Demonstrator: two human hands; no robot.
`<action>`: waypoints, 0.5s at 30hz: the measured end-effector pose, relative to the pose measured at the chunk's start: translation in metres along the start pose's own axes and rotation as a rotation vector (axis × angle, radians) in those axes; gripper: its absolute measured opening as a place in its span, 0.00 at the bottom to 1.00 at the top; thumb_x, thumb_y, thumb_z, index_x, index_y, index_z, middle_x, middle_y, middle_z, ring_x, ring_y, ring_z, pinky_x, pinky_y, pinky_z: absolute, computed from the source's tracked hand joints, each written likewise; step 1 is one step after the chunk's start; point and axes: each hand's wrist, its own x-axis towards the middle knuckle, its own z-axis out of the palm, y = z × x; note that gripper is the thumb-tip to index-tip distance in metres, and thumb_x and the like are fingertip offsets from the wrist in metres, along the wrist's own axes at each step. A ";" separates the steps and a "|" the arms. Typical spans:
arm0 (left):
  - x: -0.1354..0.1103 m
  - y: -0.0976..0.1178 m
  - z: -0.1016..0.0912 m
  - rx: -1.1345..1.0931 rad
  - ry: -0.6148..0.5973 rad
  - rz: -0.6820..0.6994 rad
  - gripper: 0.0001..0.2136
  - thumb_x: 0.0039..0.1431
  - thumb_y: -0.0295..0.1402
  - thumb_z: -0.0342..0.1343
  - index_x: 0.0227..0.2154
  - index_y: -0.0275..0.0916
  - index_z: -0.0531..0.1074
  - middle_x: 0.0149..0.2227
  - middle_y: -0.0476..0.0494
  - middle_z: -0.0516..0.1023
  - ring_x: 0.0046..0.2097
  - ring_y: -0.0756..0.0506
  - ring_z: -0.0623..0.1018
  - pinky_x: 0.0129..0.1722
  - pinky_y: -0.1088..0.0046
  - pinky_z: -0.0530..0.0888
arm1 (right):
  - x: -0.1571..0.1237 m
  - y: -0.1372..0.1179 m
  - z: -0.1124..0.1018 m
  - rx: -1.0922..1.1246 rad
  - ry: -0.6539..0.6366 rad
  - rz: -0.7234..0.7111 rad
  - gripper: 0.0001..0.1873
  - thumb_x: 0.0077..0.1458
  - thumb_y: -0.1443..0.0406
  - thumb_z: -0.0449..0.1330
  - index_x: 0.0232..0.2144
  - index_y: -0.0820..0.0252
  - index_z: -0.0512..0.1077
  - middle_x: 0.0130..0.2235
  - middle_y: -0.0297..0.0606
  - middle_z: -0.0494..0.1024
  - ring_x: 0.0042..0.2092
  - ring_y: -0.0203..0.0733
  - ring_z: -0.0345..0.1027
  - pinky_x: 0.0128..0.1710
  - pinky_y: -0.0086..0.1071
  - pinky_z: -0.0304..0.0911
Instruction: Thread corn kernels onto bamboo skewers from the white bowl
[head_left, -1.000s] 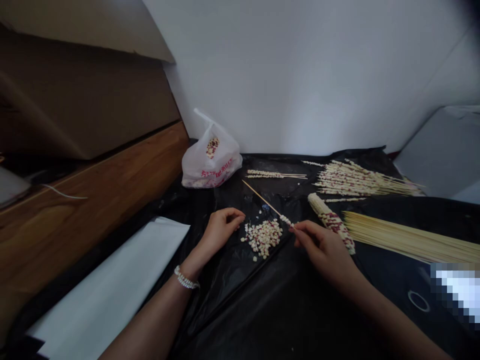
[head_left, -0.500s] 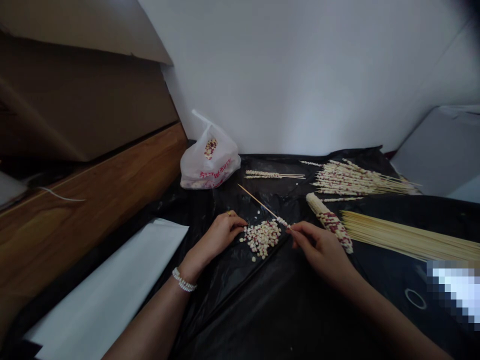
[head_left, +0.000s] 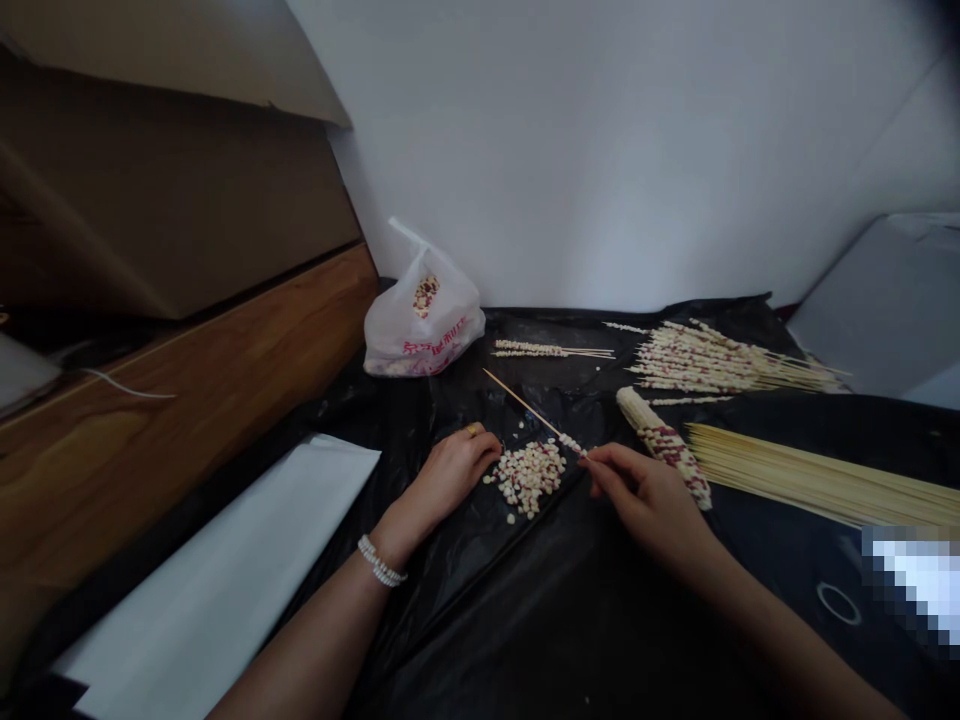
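Observation:
A small heap of pale corn kernels (head_left: pixel 527 473) lies on black plastic sheeting (head_left: pixel 570 620). My right hand (head_left: pixel 646 492) pinches the near end of a thin bamboo skewer (head_left: pixel 525 402) that points away to the left, with a few kernels threaded close to my fingers. My left hand (head_left: pixel 451 468), with curled fingers and a ring, rests at the left edge of the heap, fingertips touching the kernels. What it pinches, if anything, is too small to see. A bead bracelet (head_left: pixel 380 563) circles that wrist.
A corn cob (head_left: pixel 664 445) lies right of my right hand, beside a bundle of bare skewers (head_left: pixel 817 480). Finished kernel skewers (head_left: pixel 720 362) pile at the back, two more (head_left: pixel 547 349) near a white plastic bag (head_left: pixel 424 320). Wooden ledge (head_left: pixel 172 400) and white sheet (head_left: pixel 217 580) on the left.
My left hand slid right from beside the heap until its fingertips reached the kernels. The right hand and its skewer stayed in place.

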 end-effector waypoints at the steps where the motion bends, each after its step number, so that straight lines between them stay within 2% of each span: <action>1: 0.001 0.000 0.000 -0.038 0.029 -0.021 0.07 0.62 0.29 0.52 0.33 0.38 0.75 0.34 0.44 0.76 0.37 0.47 0.75 0.39 0.71 0.70 | 0.000 0.000 -0.001 0.012 -0.007 0.002 0.15 0.61 0.57 0.51 0.31 0.58 0.72 0.25 0.35 0.73 0.26 0.39 0.64 0.26 0.31 0.55; 3: 0.003 0.000 -0.002 -0.186 0.113 -0.119 0.06 0.61 0.30 0.54 0.32 0.38 0.75 0.32 0.45 0.77 0.35 0.47 0.76 0.38 0.71 0.71 | 0.001 -0.001 -0.002 0.051 -0.029 0.005 0.15 0.61 0.57 0.52 0.30 0.58 0.71 0.24 0.35 0.73 0.27 0.38 0.64 0.27 0.31 0.55; 6: 0.006 -0.001 -0.004 -0.597 0.270 -0.358 0.05 0.57 0.33 0.58 0.32 0.36 0.75 0.29 0.45 0.79 0.32 0.47 0.78 0.35 0.71 0.73 | 0.001 -0.004 -0.003 0.136 -0.104 0.052 0.15 0.60 0.56 0.52 0.30 0.59 0.71 0.24 0.34 0.73 0.24 0.37 0.63 0.24 0.30 0.55; 8: 0.008 -0.002 -0.006 -0.866 0.362 -0.484 0.08 0.54 0.34 0.61 0.35 0.35 0.75 0.32 0.43 0.81 0.33 0.48 0.80 0.35 0.72 0.75 | -0.001 -0.006 -0.003 0.207 -0.190 0.115 0.16 0.60 0.55 0.51 0.32 0.59 0.71 0.25 0.33 0.73 0.20 0.33 0.61 0.20 0.28 0.52; 11: 0.009 -0.001 -0.008 -1.104 0.447 -0.589 0.13 0.50 0.31 0.64 0.39 0.33 0.76 0.34 0.41 0.82 0.35 0.49 0.80 0.39 0.74 0.76 | -0.003 -0.011 -0.003 0.284 -0.305 0.192 0.16 0.61 0.54 0.51 0.34 0.59 0.69 0.24 0.32 0.73 0.16 0.31 0.58 0.16 0.27 0.48; 15: 0.009 0.001 -0.010 -1.257 0.482 -0.653 0.10 0.49 0.27 0.65 0.36 0.31 0.78 0.36 0.38 0.82 0.37 0.49 0.81 0.41 0.76 0.77 | -0.005 -0.017 -0.003 0.248 -0.356 0.227 0.15 0.61 0.55 0.51 0.35 0.60 0.71 0.19 0.29 0.68 0.16 0.31 0.55 0.17 0.26 0.46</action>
